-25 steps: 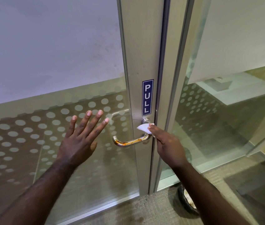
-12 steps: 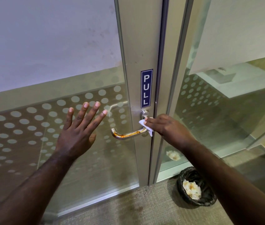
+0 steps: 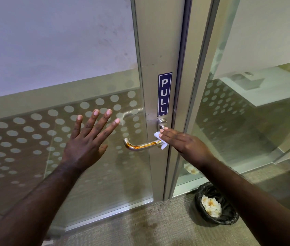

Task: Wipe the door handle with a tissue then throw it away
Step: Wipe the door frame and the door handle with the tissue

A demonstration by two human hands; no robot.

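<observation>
A silver lever door handle [image 3: 140, 145] on the metal door stile carries orange-brown smears along its bar. My right hand [image 3: 183, 142] grips a small white tissue [image 3: 160, 139] and presses it against the handle's right end, near the round base. My left hand [image 3: 87, 141] rests flat on the dotted glass pane left of the handle, fingers spread, holding nothing. A small bin with a black liner [image 3: 217, 205] stands on the floor at the lower right, with stained crumpled tissues inside.
A blue PULL sign [image 3: 164, 94] is stuck on the stile above the handle. A fixed glass panel [image 3: 247, 121] with frosted dots stands right of the door frame. Beige carpet [image 3: 140, 228] covers the floor below.
My right hand has turned over the handle's right end with the tissue, fingers now flatter and pointing left. The view dropped, bringing the bin fully into sight. My left hand stays on the glass.
</observation>
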